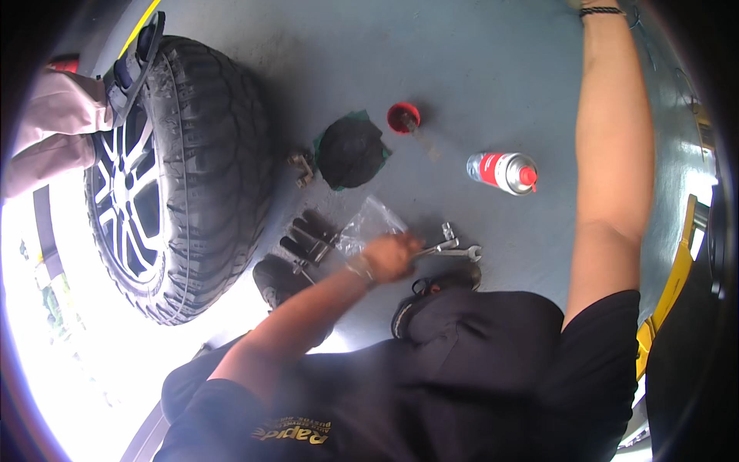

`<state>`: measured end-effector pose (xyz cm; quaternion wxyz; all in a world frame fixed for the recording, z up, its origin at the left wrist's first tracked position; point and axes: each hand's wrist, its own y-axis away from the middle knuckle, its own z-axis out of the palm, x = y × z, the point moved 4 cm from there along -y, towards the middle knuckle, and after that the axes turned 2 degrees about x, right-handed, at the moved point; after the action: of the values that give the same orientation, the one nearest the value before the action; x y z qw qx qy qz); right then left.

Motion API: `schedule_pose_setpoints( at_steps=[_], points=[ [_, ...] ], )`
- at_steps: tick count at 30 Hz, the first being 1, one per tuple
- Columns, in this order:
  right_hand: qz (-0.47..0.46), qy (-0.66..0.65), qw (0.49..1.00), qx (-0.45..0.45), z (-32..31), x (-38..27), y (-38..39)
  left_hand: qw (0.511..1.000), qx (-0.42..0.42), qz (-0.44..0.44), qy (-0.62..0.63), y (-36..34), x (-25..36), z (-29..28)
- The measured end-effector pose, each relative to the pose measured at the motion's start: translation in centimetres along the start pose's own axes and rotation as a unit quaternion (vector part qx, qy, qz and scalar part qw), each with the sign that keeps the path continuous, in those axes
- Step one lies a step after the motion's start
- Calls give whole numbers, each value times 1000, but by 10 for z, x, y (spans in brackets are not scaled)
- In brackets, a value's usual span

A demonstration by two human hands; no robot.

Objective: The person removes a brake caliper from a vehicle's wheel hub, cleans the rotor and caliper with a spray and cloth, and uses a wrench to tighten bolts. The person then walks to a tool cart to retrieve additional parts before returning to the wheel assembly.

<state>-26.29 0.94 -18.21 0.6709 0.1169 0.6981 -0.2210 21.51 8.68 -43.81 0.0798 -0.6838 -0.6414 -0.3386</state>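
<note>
My left hand (392,257), slightly blurred, has its fingers closed around a silver tool handle, apparently a wrench, beside an open-end wrench (468,252) and a small socket (448,229). Just left of it lie a clear plastic bag (368,221) and black-handled tools (305,240). My right arm reaches up to the top edge, where my right hand (586,5) is mostly cut off and its fingers are hidden. A spray can (500,173), a red cap (402,117), a dark round pad on green material (348,152) and small metal parts (302,169) rest on the floor.
A large tire on an alloy wheel (208,177) fills the left side, with another person's legs (61,131) behind it. My knees and shoes (281,281) are below. A yellow metal frame (670,285) stands at the right edge of the grey floor (493,85).
</note>
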Motion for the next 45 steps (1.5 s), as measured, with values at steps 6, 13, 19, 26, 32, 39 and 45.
schedule_pose_setpoints(
  at_steps=[6, 13, 19, 26, 32, 39, 45],
  points=[
    [28, -94, 994, 40, 28, -7, 7, 991, -69, -73, -92, -8, 24, 53],
    [94, 71, 989, 88, 14, 2, -4, 966, -166, -179, 90, -18, 38, 32],
    [62, 178, 975, 115, 12, -14, 3, 963, -87, -141, 214, 8, 35, 2],
    [30, 38, 995, 86, 38, -33, 20, 930, -41, -111, 347, 37, 13, -53],
    [81, 74, 991, 81, 30, -11, -1, 909, 3, -142, 391, 64, 0, -89],
    [52, 268, 962, -33, -27, 20, -48, 900, 116, -197, 371, 59, -27, -99],
    [21, 218, 974, -53, -12, 8, -32, 830, 254, -228, 441, 49, -34, -97]
  ],
)
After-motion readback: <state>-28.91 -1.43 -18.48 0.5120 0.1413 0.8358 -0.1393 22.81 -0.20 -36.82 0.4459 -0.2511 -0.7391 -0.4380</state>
